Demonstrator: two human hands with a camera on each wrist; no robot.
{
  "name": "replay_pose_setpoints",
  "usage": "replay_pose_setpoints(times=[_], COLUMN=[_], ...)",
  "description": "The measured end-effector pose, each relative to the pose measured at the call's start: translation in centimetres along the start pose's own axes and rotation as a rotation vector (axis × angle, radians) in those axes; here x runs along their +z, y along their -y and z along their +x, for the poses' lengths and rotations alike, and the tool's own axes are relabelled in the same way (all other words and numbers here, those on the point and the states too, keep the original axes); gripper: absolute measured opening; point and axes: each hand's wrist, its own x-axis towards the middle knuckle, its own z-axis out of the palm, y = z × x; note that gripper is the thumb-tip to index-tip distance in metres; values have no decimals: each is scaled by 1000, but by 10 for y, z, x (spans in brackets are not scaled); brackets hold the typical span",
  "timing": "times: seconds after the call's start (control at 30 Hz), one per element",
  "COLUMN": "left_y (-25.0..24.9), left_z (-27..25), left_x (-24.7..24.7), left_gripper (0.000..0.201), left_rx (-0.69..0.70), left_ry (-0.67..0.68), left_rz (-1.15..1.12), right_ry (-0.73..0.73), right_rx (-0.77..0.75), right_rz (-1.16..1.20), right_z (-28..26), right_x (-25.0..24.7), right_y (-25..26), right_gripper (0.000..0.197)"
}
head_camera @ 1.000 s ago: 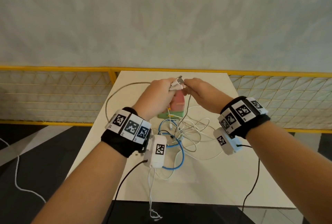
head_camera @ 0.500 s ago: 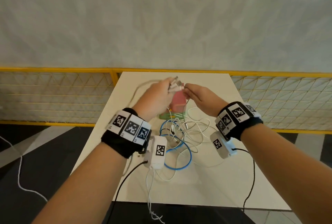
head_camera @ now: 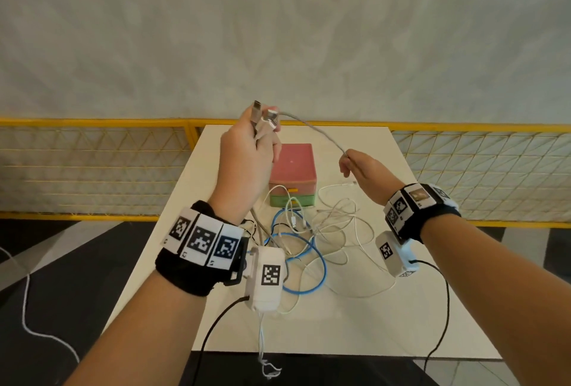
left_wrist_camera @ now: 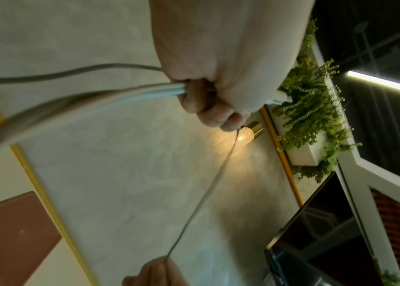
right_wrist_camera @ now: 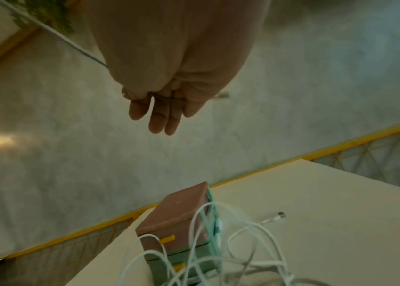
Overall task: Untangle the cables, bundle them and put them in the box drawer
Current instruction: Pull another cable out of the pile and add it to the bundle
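Observation:
My left hand (head_camera: 261, 138) is raised above the table and grips both plug ends of a grey cable (head_camera: 312, 129); in the left wrist view its fingers (left_wrist_camera: 195, 96) curl round several strands. From there the grey cable arcs right and down to my right hand (head_camera: 347, 161), which pinches it between thumb and forefinger. The right hand's other fingers (right_wrist_camera: 159, 118) hang loosely. A pink and green box (head_camera: 293, 175) with yellow drawer handles stands mid-table. White and blue cables (head_camera: 312, 231) lie tangled in front of it, some draped over its front.
The cream table (head_camera: 401, 308) is bordered at the back by a yellow mesh railing (head_camera: 92, 163) and a grey wall. A loose white plug (right_wrist_camera: 279, 215) lies right of the box. Black wrist-camera leads hang off the near table edge.
My left hand has lifted the plug ends higher. My right hand has slid away to the right along the grey cable, so a span now stretches between the hands.

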Motion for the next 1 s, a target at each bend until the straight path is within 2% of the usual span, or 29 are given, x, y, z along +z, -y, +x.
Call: replay_pose_setpoints(times=[0.1,0.2,0.27,0.33,0.43,0.5,0.6,0.7,0.73,0.8,0.93,1.0], left_y=[0,-2,0,2,5,8,4,-3,-6,-13,-33,-43], left_z=[5,1,-5,-11,-15,-16,-14,-13,-13,-15,-23,-27], left_x=[-1,0,3,8,14,12,3,-5,-7,-8,-6,-5], left_gripper=[30,20,19,18,28,23,18,56,62,64,55,53], left_rx=[-35,-89,-99,-93,-104,-140,-205,-215,-220,-220,-154,-167], left_ry=[36,195,294,370,391,341,221,257,291,365,516,590], left_rz=[-14,64,130,166,180,103,10,-13,-40,-103,-49,-85], right_ry=[22,64,87,95,98,133,284,574,630,581,194,159], right_rx=[54,86,61,-5,-64,-64,-46,-103,-141,-189,-222,-185], right_rz=[-22,52,175,258,249,133,68,76,54,-32,-206,-143], right_z=[-2,-2,-3,-7,-19,-32,-55,-78,-83,-86,-72,-67], right_x=[-4,-9,-13,-19,-29,-36,-45,-50,-51,-50,-41,-32], right_y=[-6,3,25,51,87,104,128,154,159,163,146,143], right_gripper=[24,17,14,20,17,11,8,14,20,30,37,34])
